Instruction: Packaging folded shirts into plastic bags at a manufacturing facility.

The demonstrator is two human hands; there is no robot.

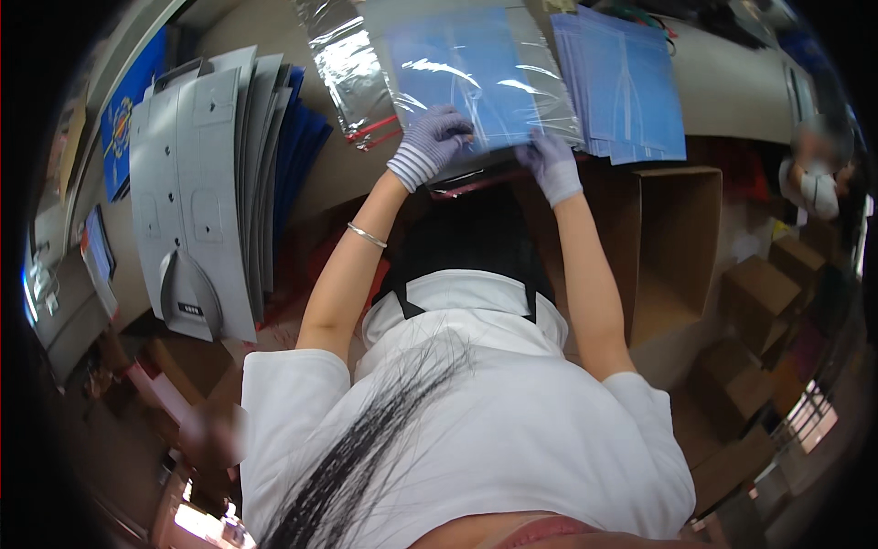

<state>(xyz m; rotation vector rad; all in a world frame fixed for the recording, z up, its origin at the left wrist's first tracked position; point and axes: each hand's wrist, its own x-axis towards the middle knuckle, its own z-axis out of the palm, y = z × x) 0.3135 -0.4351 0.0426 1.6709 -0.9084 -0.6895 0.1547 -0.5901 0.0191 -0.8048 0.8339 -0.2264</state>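
Head view: gloved left hand (pixel 433 139), right hand (pixel 551 165) pinch glossy bagged blue sheet (pixel 476 78).

I saw a beige worktable (pixel 732 87) across the top, brown cardboard boxes (pixel 754 293) crowding the floor at right, and bright light glaring at lower right.

sheet: blue flat sheet (pixel 462 78) inside a clear glossy plastic sleeve (pixel 512 91)
pose: lying flat on the worktop (pixel 732 87)
sleeve edge: near edge at both gloved hands
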